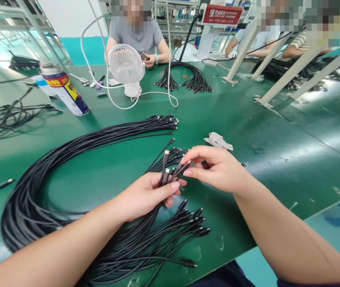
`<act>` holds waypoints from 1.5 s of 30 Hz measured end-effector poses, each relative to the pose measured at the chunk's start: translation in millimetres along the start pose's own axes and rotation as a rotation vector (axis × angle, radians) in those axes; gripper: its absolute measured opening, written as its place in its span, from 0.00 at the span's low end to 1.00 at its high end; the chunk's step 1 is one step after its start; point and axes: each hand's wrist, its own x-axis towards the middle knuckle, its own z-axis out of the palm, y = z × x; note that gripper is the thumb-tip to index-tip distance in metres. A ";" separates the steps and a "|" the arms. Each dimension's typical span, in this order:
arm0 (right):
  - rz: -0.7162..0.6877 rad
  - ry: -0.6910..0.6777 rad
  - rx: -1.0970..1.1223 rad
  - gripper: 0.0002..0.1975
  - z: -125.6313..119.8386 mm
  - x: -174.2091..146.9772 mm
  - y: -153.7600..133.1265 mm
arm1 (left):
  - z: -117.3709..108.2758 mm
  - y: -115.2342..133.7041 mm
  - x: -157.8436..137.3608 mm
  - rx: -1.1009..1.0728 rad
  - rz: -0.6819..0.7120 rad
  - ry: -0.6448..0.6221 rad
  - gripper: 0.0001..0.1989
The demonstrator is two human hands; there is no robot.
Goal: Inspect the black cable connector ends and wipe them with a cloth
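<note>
My left hand (155, 191) is closed round several black cables (166, 169), their metal-tipped plugs sticking up past the thumb. At those plugs, my right hand (214, 167) pinches one cable end (184, 168) between thumb and forefinger. A small dark piece shows inside the curled right fingers; its kind is hidden. Below the left hand, many more cable ends (194, 219) fan out over the green table. The same kind of cable runs in a thick bent bundle (38, 171) round the left side, its far ends (165, 121) lying beyond my hands.
A white fan (126, 65) with a looped white cord stands ahead, beside a spray can (65, 91). Loose cables lie left. Crumpled white paper (218, 140) lies beyond my right hand. Slanted posts (289, 75) rise on the right. Across the table (277, 159) sits a person (137, 34) near another bundle (184, 75).
</note>
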 end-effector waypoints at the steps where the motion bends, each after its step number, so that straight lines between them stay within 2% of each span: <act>1: 0.004 0.011 0.019 0.09 1.0 2.1 -4.1 | 0.5 3.3 -1.4 -0.022 0.007 0.012 0.18; 6: 0.078 0.047 0.124 0.08 5.6 8.6 -23.3 | 6.2 14.6 -7.1 -0.220 0.038 0.093 0.18; 10: 0.170 0.086 0.066 0.11 1.7 6.0 -8.5 | 4.8 5.1 -0.8 -0.346 0.036 0.136 0.18; 12: 0.209 0.037 0.054 0.12 0.9 4.4 2.3 | 3.5 0.1 2.3 -0.386 0.017 0.127 0.19; 16: 0.219 -0.044 0.145 0.12 8.9 5.2 6.6 | 4.9 1.1 1.9 -0.407 -0.014 0.115 0.20; 22: 0.246 -0.043 0.271 0.15 25.9 8.8 -20.4 | 10.8 13.5 -5.5 -0.335 -0.019 0.149 0.20; 25: 0.230 -0.037 0.204 0.15 22.6 6.3 -25.3 | 9.0 11.4 -3.1 -0.351 -0.031 0.098 0.21; 29: 0.128 -0.083 0.176 0.11 14.7 2.0 -17.5 | 5.2 4.9 0.2 -0.380 -0.029 0.048 0.17; 34: 0.161 -0.042 0.158 0.10 18.0 1.0 -12.8 | 11.2 5.1 -4.6 -0.493 -0.050 0.097 0.17; 38: 0.206 -0.043 0.218 0.10 22.8 1.3 -17.1 | 13.3 6.5 -6.3 -0.454 -0.041 0.114 0.12; 41: 0.183 -0.035 0.163 0.10 20.9 1.9 -19.5 | 9.5 8.6 -5.2 -0.404 -0.007 0.119 0.11; 45: 0.105 -0.029 0.092 0.08 14.5 2.3 -18.8 | 4.7 11.8 -5.4 -0.484 -0.028 0.152 0.11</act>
